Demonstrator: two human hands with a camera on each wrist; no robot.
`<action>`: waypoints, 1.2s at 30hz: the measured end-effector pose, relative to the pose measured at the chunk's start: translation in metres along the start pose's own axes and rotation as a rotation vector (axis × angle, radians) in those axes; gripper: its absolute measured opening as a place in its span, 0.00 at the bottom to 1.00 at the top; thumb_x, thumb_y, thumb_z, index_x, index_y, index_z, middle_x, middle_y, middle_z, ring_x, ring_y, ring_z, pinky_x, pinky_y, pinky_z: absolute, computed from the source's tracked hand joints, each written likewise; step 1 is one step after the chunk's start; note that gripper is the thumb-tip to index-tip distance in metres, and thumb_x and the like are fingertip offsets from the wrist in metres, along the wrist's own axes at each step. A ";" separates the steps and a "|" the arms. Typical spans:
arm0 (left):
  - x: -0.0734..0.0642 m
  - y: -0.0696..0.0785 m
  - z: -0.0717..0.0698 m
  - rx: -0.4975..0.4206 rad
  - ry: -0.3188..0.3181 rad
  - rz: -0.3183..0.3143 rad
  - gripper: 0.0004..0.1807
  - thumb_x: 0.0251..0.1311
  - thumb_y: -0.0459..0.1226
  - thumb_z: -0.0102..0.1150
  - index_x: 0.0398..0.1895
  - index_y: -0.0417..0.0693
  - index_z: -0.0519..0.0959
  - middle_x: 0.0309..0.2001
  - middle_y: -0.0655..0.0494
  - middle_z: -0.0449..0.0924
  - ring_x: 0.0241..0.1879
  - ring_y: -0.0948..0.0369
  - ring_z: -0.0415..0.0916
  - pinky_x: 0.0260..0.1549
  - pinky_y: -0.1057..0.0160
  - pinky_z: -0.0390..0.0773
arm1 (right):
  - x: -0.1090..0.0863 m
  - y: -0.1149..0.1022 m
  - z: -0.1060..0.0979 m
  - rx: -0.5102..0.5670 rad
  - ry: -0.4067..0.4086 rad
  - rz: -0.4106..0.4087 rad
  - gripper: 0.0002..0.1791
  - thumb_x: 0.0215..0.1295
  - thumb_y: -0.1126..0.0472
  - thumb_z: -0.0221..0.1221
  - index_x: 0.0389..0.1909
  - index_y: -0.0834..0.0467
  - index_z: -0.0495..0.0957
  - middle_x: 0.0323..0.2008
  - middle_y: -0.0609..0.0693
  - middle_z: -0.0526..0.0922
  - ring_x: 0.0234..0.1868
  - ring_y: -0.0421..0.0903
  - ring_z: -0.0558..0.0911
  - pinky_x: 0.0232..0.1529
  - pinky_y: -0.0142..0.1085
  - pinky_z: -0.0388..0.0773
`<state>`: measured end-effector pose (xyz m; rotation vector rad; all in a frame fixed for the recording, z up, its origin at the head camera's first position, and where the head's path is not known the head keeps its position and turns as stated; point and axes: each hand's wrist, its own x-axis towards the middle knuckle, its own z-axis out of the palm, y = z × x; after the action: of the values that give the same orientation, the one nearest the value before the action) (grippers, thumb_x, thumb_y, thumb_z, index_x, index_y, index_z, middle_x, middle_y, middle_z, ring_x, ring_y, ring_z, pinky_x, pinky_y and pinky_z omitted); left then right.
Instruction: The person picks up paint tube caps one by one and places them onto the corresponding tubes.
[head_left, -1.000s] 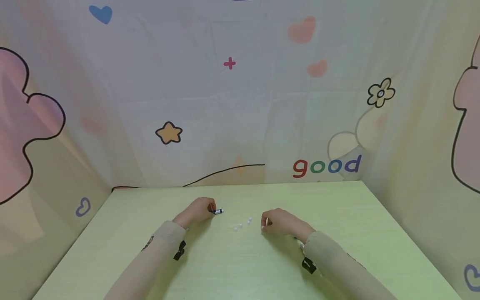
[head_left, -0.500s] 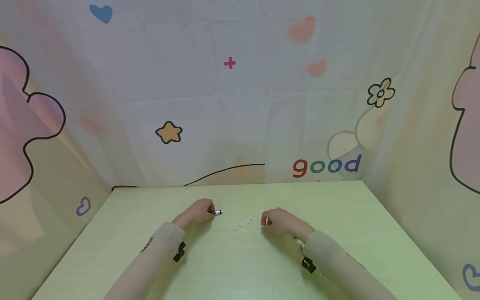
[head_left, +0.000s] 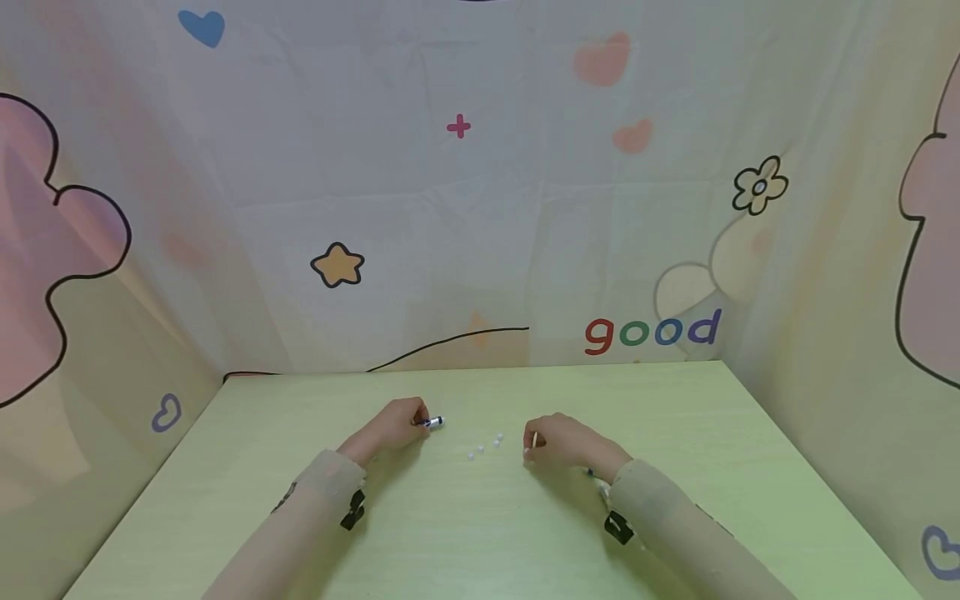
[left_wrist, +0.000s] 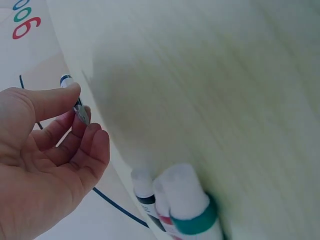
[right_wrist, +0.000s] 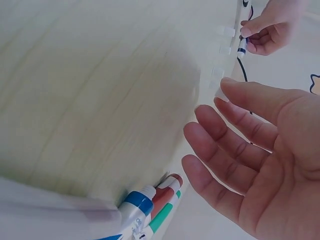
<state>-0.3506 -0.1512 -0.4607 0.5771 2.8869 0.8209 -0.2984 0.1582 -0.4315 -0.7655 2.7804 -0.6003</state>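
My left hand (head_left: 395,423) pinches a small paint tube (head_left: 434,422) between thumb and fingers, over the far middle of the table. In the left wrist view the tube's pale end with a dark band (left_wrist: 66,81) and its flat silvery tail (left_wrist: 82,115) show on either side of the thumb. My right hand (head_left: 564,440) pinches a small white cap (right_wrist: 219,93) between thumb and index finger, its other fingers loosely bent. Several more white caps (head_left: 481,449) lie on the table between the hands.
White-capped tubes with black, red and green (left_wrist: 192,220) bands lie by the left wrist. Near the right wrist are an uncapped blue-banded tube (right_wrist: 138,201), a red one (right_wrist: 162,199) and a green one (right_wrist: 161,219). A printed cloth (head_left: 420,208) stands behind the pale table (head_left: 450,533).
The paint tube has turned slightly in my left fingers, and the left forearm has shifted a little left. My right hand has hardly moved and keeps its cap; the loose caps lie still.
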 end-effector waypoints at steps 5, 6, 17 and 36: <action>-0.001 0.002 -0.004 -0.003 0.034 0.025 0.04 0.65 0.29 0.62 0.40 0.40 0.78 0.37 0.53 0.79 0.37 0.59 0.73 0.42 0.56 0.76 | 0.000 0.001 -0.001 0.004 0.000 -0.004 0.05 0.67 0.61 0.65 0.32 0.52 0.78 0.28 0.43 0.79 0.29 0.42 0.74 0.36 0.40 0.73; -0.001 0.003 -0.006 -0.005 0.038 0.027 0.04 0.65 0.29 0.62 0.41 0.40 0.78 0.37 0.53 0.79 0.37 0.59 0.73 0.43 0.56 0.76 | 0.000 0.002 -0.001 0.004 0.002 -0.004 0.06 0.67 0.61 0.65 0.32 0.52 0.78 0.28 0.43 0.79 0.29 0.42 0.74 0.36 0.40 0.73; -0.009 0.011 -0.040 -0.030 0.089 0.097 0.06 0.68 0.31 0.61 0.44 0.38 0.78 0.39 0.50 0.80 0.32 0.59 0.72 0.32 0.60 0.74 | 0.002 0.005 -0.008 0.049 0.087 0.012 0.03 0.68 0.61 0.64 0.35 0.55 0.80 0.27 0.43 0.80 0.29 0.41 0.76 0.38 0.39 0.76; -0.056 0.084 -0.095 -0.103 0.271 0.301 0.07 0.68 0.33 0.63 0.46 0.42 0.78 0.42 0.54 0.78 0.45 0.55 0.75 0.47 0.49 0.76 | -0.026 -0.044 -0.065 0.269 0.356 -0.081 0.09 0.72 0.53 0.62 0.45 0.55 0.81 0.37 0.46 0.84 0.40 0.45 0.81 0.45 0.41 0.80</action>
<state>-0.2882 -0.1527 -0.3372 0.9763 3.0119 1.1633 -0.2752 0.1588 -0.3516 -0.7781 2.8937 -1.2042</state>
